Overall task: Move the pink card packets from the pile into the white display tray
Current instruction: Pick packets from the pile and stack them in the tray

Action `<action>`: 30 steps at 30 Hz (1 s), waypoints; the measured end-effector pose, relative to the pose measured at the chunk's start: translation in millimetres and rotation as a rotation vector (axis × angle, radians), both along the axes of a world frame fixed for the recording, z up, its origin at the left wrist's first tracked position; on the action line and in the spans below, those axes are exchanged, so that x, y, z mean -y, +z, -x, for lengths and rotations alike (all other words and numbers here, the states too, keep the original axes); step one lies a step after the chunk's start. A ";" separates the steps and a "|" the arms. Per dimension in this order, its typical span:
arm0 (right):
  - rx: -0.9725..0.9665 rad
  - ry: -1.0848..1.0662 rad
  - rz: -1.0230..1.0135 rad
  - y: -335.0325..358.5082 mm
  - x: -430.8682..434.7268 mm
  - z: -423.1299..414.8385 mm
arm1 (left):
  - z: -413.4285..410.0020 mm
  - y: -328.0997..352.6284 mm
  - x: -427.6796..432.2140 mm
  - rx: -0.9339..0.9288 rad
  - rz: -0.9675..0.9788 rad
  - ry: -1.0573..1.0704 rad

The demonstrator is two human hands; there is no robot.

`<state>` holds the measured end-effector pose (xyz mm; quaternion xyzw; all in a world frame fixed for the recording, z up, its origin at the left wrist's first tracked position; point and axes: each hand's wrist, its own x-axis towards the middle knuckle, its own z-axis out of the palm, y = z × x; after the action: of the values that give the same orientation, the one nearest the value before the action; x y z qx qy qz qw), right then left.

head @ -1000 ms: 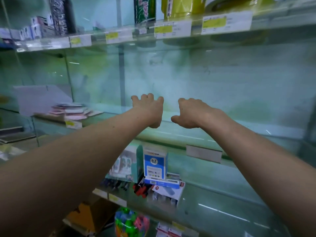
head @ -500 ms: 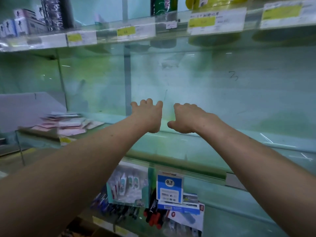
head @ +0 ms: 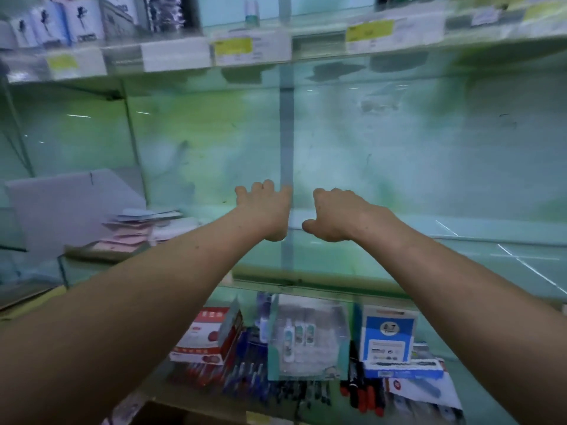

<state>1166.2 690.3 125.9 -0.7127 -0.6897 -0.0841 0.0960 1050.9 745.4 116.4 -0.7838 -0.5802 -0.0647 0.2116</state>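
Observation:
A loose pile of pink card packets (head: 130, 237) lies on the glass shelf at the left, with a pale blue packet on top. A white display tray (head: 61, 207) stands just behind and left of the pile. Both my arms reach forward over the middle of the shelf. My left hand (head: 265, 211) hovers palm down with its fingers bent loosely downward, holding nothing, well to the right of the pile. My right hand (head: 336, 217) hangs beside it in the same loose pose, also empty. The fingertips of both hands are hidden behind the knuckles.
The glass shelf (head: 460, 240) stretches right of my hands, with a green back wall behind. A shelf above carries white boxes (head: 61, 23) and yellow price labels (head: 233, 47). Below the glass sit a red box (head: 205, 335), a blue box (head: 388, 335) and pens.
My view has shifted, so the goods on the lower shelf now sit further right and lower. Both hands stay side by side, empty, in the same loose pose.

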 end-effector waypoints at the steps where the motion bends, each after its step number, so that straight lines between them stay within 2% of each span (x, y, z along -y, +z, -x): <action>1: -0.005 0.001 0.004 -1.0 -3.1 14.1 | 12.9 0.4 -3.2 -0.002 0.006 0.000; 13: 0.041 0.084 0.043 -6.1 -48.2 133.6 | 142.8 -4.0 -45.4 0.053 0.047 0.036; 18: 0.032 0.202 0.095 -13.6 -78.2 166.8 | 182.5 -9.0 -51.7 0.061 0.162 0.122; 30: 0.109 0.360 0.174 -38.0 -122.8 205.8 | 207.8 -23.0 -73.5 0.081 0.244 0.139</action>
<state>960.4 813.1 87.9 -0.5778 -0.8149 -0.0440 0.0103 843.1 818.9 93.4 -0.7583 -0.6449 -0.0105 0.0949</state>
